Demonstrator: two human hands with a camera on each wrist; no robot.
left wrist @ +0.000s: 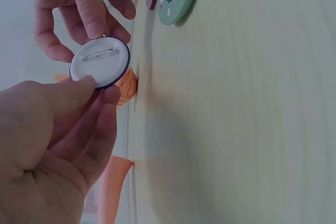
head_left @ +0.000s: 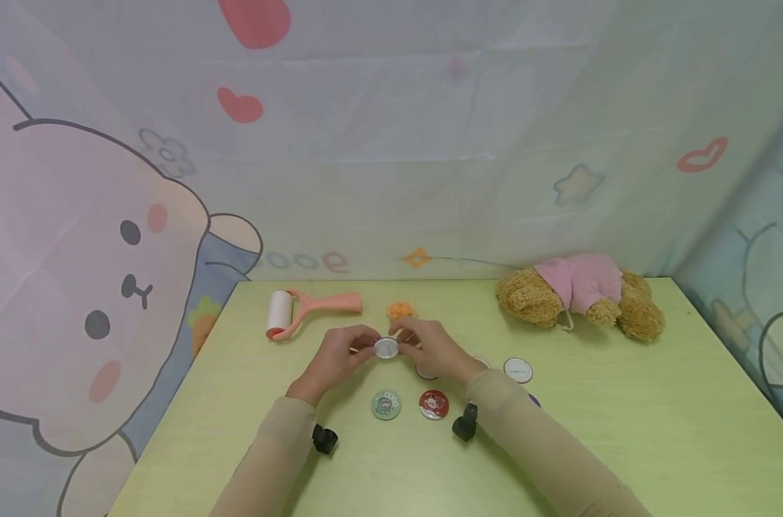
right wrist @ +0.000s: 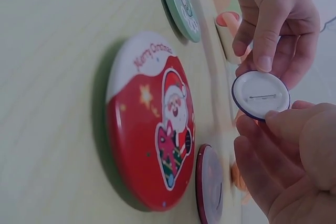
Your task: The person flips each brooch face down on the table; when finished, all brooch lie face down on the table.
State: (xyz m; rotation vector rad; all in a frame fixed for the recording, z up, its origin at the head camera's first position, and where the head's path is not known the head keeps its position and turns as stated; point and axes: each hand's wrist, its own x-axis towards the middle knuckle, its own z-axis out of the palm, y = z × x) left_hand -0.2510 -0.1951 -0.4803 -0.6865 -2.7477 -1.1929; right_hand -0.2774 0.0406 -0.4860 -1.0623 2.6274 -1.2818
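A round pin badge point(head_left: 386, 348) is held above the table, its white back with the pin facing up. My left hand point(head_left: 336, 355) pinches its left edge between thumb and fingers, and my right hand point(head_left: 438, 350) pinches the opposite edge. Both wrist views show the badge point(left wrist: 100, 64) with a dark blue rim. Below the hands lie a green badge point(head_left: 386, 405) and a red Christmas badge point(head_left: 433, 404), picture side up. Under the right hand, another badge point(right wrist: 211, 184) lies with its pale back up, partly covered in the head view.
A white-backed badge point(head_left: 517, 370) lies right of my right hand; a blue one point(head_left: 534, 400) is mostly behind the sleeve. An orange yarn-like bundle point(head_left: 400, 310) sits just beyond the hands. A lint roller point(head_left: 326, 304) lies back left, a teddy bear point(head_left: 581, 287) back right.
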